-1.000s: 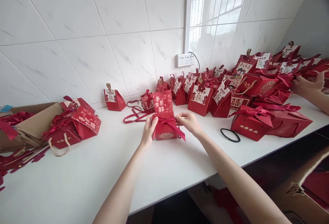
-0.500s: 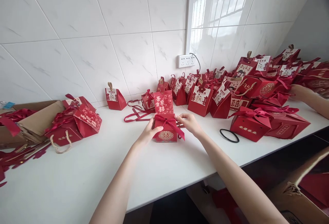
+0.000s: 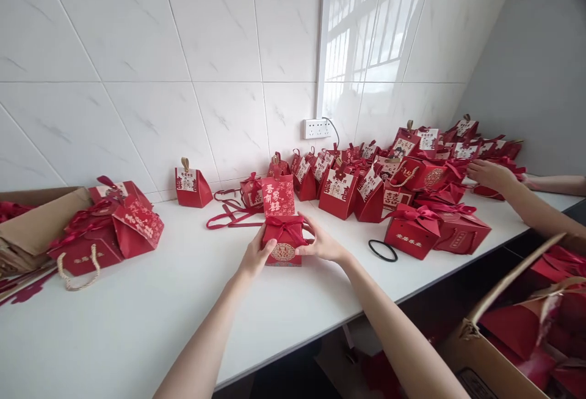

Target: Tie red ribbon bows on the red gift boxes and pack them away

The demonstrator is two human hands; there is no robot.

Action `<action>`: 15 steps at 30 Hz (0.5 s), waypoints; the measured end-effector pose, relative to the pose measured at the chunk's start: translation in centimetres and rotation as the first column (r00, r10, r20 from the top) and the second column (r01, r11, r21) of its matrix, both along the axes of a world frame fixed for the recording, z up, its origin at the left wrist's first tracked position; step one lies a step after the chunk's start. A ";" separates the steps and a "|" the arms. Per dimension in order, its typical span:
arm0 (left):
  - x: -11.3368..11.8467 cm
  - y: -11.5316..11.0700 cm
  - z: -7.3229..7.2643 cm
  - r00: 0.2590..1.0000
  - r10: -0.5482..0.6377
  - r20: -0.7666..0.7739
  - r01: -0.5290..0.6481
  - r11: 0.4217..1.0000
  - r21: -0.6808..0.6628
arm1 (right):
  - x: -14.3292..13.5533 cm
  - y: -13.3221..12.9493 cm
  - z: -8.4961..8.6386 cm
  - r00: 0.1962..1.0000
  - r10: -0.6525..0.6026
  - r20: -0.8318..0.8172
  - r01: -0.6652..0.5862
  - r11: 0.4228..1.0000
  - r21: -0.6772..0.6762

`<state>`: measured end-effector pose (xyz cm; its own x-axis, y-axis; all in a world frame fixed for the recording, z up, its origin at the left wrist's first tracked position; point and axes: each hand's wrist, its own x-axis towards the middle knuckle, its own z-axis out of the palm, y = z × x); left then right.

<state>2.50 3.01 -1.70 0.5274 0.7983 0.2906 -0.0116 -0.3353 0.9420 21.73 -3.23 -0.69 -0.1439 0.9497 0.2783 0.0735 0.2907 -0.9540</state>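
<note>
A small red gift box [image 3: 282, 258] with a gold round emblem on its front stands upright on the white table. A red ribbon bow [image 3: 284, 222] lies across its top. My left hand [image 3: 256, 255] is closed around the box's left side, its thumb on the front. On the opposite side my right hand [image 3: 321, 241] holds the box with thumb and fingers. Behind the bow rises a red panel with white characters [image 3: 278, 196]; I cannot tell whether it belongs to this box. A loose red ribbon [image 3: 229, 219] lies behind my left hand.
Finished-looking red boxes [image 3: 337, 194] crowd the back right. A black hair tie [image 3: 383, 251] lies before them. More boxes [image 3: 110, 234] and a cardboard carton [image 3: 59, 216] stand left. At right are another person's hand [image 3: 492, 178] and a basket [image 3: 499, 350] below the table edge.
My view has turned a little to the right. My right hand has moved from the bow's ribbon down onto the box's side. The other person's arm has come further into view.
</note>
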 end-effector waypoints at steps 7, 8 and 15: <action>-1.3 -4.2 1.0 0.983 0.097 -0.158 -0.076 0.988 0.136 | 0.5 -5.3 -1.3 0.929 -0.368 0.032 0.365 0.928 0.073; -1.3 -5.8 1.9 0.976 0.182 -0.124 -0.158 0.972 0.176 | 1.1 -6.6 -1.4 0.908 -0.413 0.066 0.405 0.907 0.113; 0.7 -22.8 8.4 0.985 -0.128 0.112 0.090 0.951 0.297 | 2.9 -20.6 -0.9 0.673 -0.713 0.197 0.656 0.699 0.286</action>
<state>3.17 -19.79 6.69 0.5498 0.6093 0.5714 -0.1774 -0.5833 0.7926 24.63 -23.87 -1.62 0.4310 0.7486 0.5038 0.5657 0.2108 -0.7972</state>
